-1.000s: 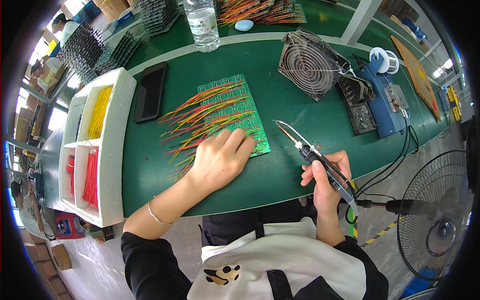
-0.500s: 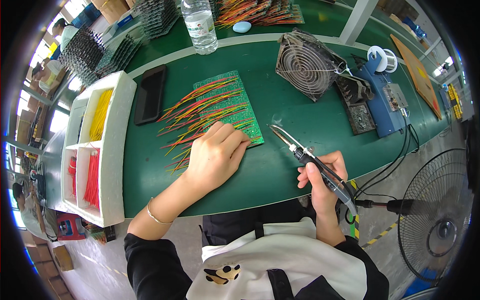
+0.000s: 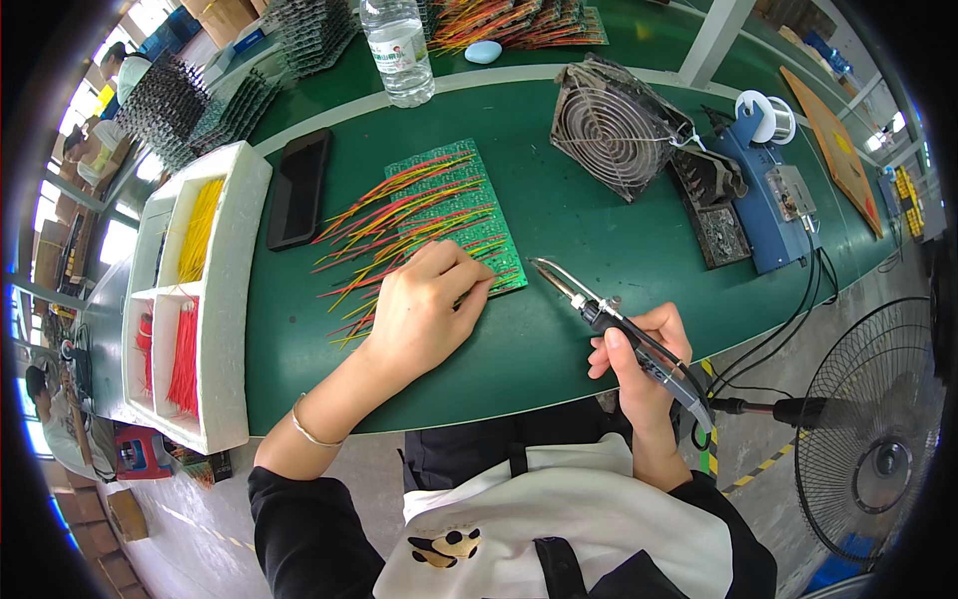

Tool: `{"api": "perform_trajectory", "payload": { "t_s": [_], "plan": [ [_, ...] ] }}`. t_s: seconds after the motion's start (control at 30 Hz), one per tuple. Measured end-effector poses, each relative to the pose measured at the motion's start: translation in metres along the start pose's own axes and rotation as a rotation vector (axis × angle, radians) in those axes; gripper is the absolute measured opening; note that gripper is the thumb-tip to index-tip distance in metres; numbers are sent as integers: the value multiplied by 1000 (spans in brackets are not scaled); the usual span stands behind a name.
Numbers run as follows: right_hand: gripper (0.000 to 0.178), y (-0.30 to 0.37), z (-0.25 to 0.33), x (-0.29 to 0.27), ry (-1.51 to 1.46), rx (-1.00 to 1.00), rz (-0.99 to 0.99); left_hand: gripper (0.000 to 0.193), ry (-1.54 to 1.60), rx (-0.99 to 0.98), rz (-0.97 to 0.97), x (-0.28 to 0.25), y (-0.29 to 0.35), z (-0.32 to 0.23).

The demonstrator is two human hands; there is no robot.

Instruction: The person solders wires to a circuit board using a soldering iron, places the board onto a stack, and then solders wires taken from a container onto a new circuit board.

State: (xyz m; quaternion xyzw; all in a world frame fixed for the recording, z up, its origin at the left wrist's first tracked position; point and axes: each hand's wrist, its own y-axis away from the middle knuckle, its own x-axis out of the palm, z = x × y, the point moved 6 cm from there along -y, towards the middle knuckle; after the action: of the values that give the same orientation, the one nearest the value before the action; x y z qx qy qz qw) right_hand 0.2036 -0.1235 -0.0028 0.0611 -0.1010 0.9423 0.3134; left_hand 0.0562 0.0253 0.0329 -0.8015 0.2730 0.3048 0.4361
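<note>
A green circuit board (image 3: 449, 155) lies on the green table, with rows of red and yellow wires (image 3: 399, 225) running off its left side. My left hand (image 3: 431, 301) rests over the board's near end, its thumb and forefinger pinched on a thin wire at the lower right edge. The palm covers some of the wires. In my right hand (image 3: 649, 359) is a soldering iron (image 3: 624, 324) with a thin metal feed tube alongside. Its tip points up and left, a little to the right of the board and apart from it.
A white foam box (image 3: 235, 329) of yellow and red wires stands at left beside a black phone (image 3: 299, 190). Behind are a water bottle (image 3: 399, 60) and wired boards (image 3: 519, 25). At right sit a square fan (image 3: 609, 130), a blue soldering station (image 3: 758, 200) and a solder spool (image 3: 766, 118).
The soldering iron has shifted slightly left, its tip closer to the board's edge. My left hand has moved only slightly and keeps its pinch.
</note>
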Motion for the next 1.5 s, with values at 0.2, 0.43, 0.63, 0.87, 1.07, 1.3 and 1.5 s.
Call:
{"api": "perform_trajectory", "payload": {
  "t_s": [0.2, 0.43, 0.63, 0.87, 1.07, 1.3, 1.5],
  "plan": [
    [20, 1, 1, 2, 60, 30, 38, 7, 10, 7, -8, -1, 0, -1],
    [19, 1, 2, 4, 64, 16, 24, 7, 4, 17, 8, -1, 1, -1],
    [19, 0, 2, 4, 74, 16, 27, 7, 8, 8, 24, -1, -1, 0],
    [19, -1, 3, 5, 137, 12, 15, 8, 35, -1, 23, 0, -1, 2],
    [19, -2, 3, 5, 153, 13, 17, 8, 24, -14, 42, 1, 1, 4],
    [19, -2, 3, -5, -10, -66, -48, 9, 57, 0, 20, 0, -1, 1],
    [19, -1, 4, -2, 3, -57, -49, 9, 40, -17, 22, -4, 1, 2]
  ]
}}
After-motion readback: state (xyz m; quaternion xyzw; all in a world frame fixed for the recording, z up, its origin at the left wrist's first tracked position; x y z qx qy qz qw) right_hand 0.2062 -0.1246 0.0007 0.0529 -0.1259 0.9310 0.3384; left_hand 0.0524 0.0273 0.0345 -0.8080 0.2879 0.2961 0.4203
